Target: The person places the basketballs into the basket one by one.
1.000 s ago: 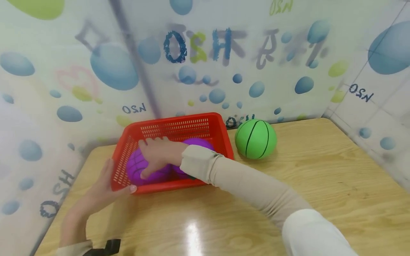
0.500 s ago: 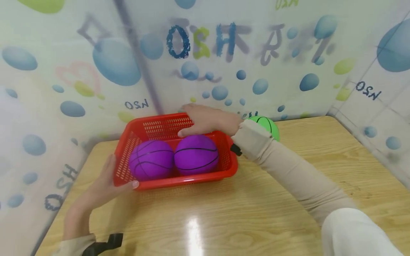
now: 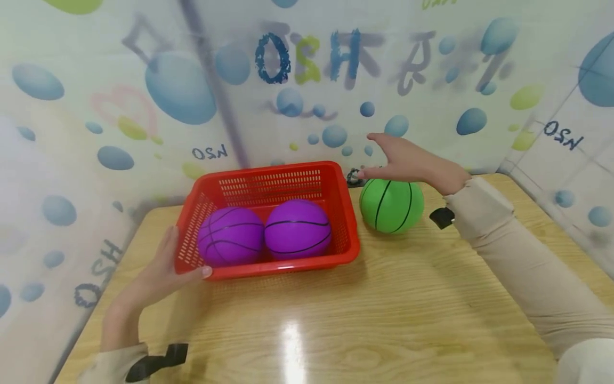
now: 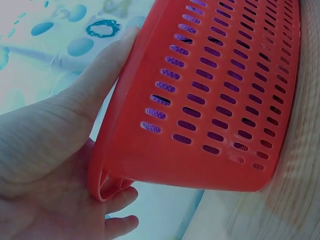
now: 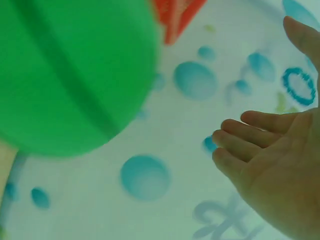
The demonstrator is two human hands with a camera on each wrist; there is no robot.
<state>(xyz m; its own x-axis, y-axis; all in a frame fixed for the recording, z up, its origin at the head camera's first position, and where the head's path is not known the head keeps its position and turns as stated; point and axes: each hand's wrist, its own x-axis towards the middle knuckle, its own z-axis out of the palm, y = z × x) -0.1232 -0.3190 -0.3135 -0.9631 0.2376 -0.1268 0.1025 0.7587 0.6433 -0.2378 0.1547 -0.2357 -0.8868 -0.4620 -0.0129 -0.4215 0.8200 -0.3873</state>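
Note:
A red plastic basket (image 3: 268, 272) with slotted walls stands on the table, holding two purple basketballs: one on the left (image 3: 230, 237) and one on the right (image 3: 298, 230). My left hand (image 3: 155, 274) grips the basket's near left corner, the thumb over the rim and the fingertips curled beneath it, as the left wrist view shows. Just right of the basket rests a green basketball (image 3: 392, 207). Above and behind it hovers my right hand (image 3: 412, 160), fingers extended and thumb spread. In the right wrist view the palm (image 5: 285, 175) is apart from the ball.
The wooden table (image 3: 384, 314) ends at the back against a wall covering (image 3: 307, 122) printed with blue and green drops. A side wall (image 3: 575, 154) rises at the right, and another closes in at the left.
My right hand has moved from over the left purple ball, across the basket, to above the green ball on the right. The left hand keeps its grip on the basket.

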